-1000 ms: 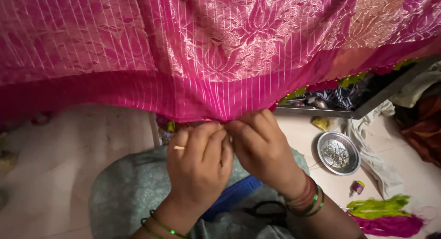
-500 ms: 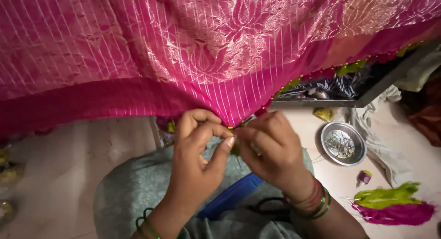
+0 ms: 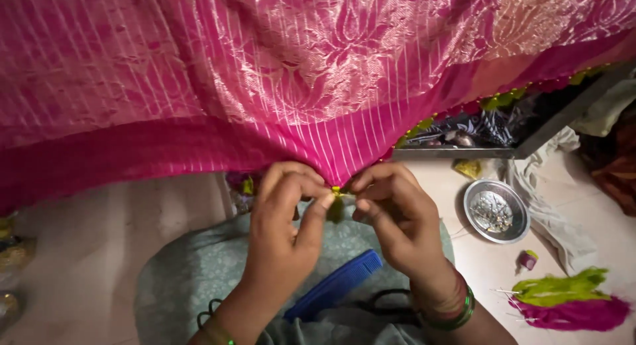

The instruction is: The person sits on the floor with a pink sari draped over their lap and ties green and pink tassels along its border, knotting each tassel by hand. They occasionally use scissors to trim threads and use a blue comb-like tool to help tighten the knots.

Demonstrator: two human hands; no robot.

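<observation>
Both hands are pinching the pink cloth's [image 3: 278, 86] lower edge: the left hand [image 3: 286, 219] is clamping the hem taut while the right hand [image 3: 391, 216] is closing fingertips on a small yellow-green tassel [image 3: 336, 192], steadying it. A steel dish [image 3: 497, 211] is sitting nearby on the floor.

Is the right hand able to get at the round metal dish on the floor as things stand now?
Probably yes: the metal dish lies uncovered on the floor just beside the right hand, nothing between them. That hand is pinching the pink cloth's edge with the left hand.
</observation>
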